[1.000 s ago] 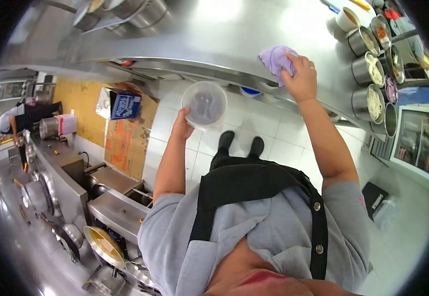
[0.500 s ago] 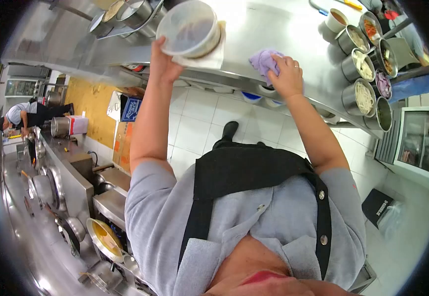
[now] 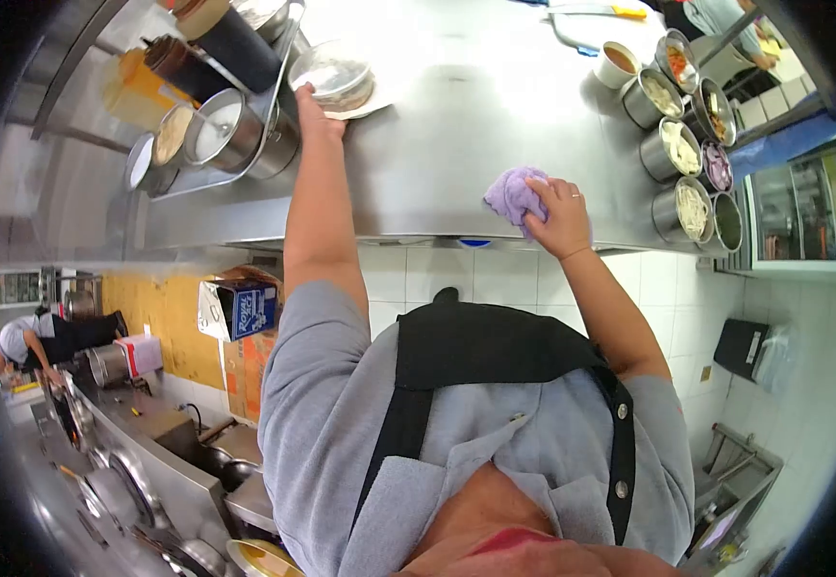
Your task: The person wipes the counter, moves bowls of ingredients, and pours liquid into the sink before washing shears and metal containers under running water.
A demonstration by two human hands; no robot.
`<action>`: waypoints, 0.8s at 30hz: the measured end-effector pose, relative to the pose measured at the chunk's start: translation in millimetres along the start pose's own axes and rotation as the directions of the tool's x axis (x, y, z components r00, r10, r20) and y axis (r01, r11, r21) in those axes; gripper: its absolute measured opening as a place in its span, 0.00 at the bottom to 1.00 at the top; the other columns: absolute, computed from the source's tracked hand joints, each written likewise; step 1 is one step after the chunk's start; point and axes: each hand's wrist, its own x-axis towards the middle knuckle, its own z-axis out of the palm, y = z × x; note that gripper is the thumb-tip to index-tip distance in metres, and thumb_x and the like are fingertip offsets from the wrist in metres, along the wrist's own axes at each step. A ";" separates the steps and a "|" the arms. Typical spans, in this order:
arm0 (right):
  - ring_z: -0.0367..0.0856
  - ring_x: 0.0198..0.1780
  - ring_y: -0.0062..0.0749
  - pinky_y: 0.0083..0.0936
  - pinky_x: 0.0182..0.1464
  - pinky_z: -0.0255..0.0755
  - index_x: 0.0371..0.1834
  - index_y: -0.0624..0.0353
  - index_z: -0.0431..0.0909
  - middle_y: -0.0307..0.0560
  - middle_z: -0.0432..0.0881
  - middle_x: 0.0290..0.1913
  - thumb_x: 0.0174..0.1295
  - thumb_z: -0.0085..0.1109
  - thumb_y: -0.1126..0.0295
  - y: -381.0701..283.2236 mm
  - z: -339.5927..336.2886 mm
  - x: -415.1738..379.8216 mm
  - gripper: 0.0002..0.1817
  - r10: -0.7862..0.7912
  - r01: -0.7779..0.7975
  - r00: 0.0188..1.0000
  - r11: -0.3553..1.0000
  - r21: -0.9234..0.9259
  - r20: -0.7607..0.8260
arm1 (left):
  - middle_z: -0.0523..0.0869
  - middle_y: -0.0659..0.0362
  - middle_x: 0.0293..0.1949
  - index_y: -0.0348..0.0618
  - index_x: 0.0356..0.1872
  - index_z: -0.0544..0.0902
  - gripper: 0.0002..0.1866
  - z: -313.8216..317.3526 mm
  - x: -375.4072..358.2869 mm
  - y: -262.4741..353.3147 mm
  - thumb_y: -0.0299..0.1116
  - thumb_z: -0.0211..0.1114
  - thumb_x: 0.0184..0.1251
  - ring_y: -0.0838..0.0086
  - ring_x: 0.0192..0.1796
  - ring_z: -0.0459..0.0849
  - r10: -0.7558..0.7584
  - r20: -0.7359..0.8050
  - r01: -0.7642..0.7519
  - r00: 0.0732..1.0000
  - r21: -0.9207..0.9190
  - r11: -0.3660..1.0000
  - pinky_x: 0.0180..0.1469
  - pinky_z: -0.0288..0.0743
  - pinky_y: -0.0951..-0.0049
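My left hand [image 3: 320, 120] is at the near side of a round clear plastic container [image 3: 333, 77], thumb by its rim and the other fingers mostly hidden. A pale sheet [image 3: 379, 99] lies under the container, on the steel counter [image 3: 427, 163]. My right hand [image 3: 562, 219] grips a bunched purple cloth [image 3: 516, 197] near the counter's front edge.
Metal tubs with cut food [image 3: 682, 149] and a cup of sauce [image 3: 617, 63] line the right. At left are sauce bottles [image 3: 221, 43] and pots [image 3: 221, 133]. Behind left, a co-worker [image 3: 28, 341] bends over a stove. Another person's hand [image 3: 764, 61] shows top right.
My view has shifted, showing more of the counter and the bottles at left. The container in my left hand is farther toward the back left. My right hand still holds the cloth.
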 end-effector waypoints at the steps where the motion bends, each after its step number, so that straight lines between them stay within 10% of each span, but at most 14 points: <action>1: 0.72 0.47 0.44 0.38 0.49 0.67 0.50 0.43 0.75 0.45 0.74 0.45 0.39 0.62 0.64 -1.1 -0.1 -0.4 0.27 -0.001 0.001 1.000 1.000 0.001 -0.004 | 0.67 0.47 0.62 0.39 0.62 0.62 0.29 -4.1 8.7 1.2 0.45 0.48 0.62 0.53 0.62 0.68 0.013 -0.006 -0.014 1.000 -0.009 1.000 0.61 0.64 0.45; 18: 0.71 0.55 0.45 0.39 0.58 0.62 0.55 0.41 0.71 0.46 0.73 0.52 0.46 0.59 0.64 11.3 13.4 0.1 0.27 0.198 -0.244 0.942 0.959 -0.146 -0.272 | 0.74 0.50 0.52 0.31 0.54 0.68 0.26 29.2 -104.6 -15.6 0.43 0.52 0.63 0.62 0.50 0.76 0.227 -0.332 -0.016 0.916 0.534 0.845 0.52 0.71 0.64; 21: 0.70 0.57 0.45 0.38 0.60 0.63 0.56 0.41 0.71 0.47 0.70 0.57 0.47 0.58 0.68 24.7 21.5 2.6 0.28 0.129 -0.156 0.954 0.984 -0.083 -0.269 | 0.75 0.56 0.38 0.36 0.46 0.69 0.13 13.8 -182.1 -71.3 0.32 0.52 0.65 0.73 0.39 0.73 0.504 0.379 -0.579 0.776 0.744 0.332 0.42 0.70 0.72; 24: 0.71 0.57 0.45 0.36 0.60 0.65 0.56 0.42 0.72 0.48 0.68 0.60 0.47 0.57 0.72 17.8 13.8 -16.6 0.28 0.078 -0.066 0.990 0.993 0.102 -0.120 | 0.77 0.57 0.38 0.39 0.50 0.69 0.16 16.6 -278.1 -128.1 0.37 0.54 0.68 0.76 0.38 0.75 -0.135 0.401 -0.230 0.906 0.735 0.637 0.43 0.71 0.74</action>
